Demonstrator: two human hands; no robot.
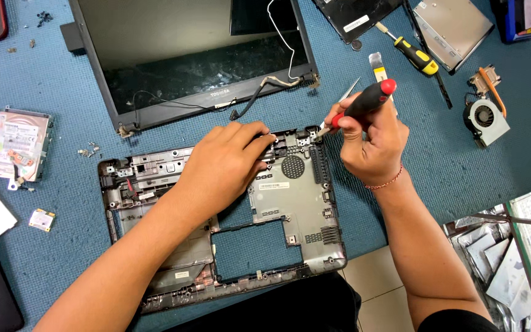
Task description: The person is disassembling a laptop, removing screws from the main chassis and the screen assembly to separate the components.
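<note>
Left hand lies flat, grasping nothing, pressing grey laptop base shell. Right hand clenches red-black screwdriver, tip at shell's far right corner.

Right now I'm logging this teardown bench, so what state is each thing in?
Laptop base shell: stripped, lying flat on the blue mat.
Left hand: pressing down on the shell's top edge.
Right hand: gripping the red-handled screwdriver, tip at the shell's corner.
Screen panel: detached, glass cracked.
Yellow screwdriver: lying unused.
Cooling fan: removed.
Hard drive: removed.
</note>
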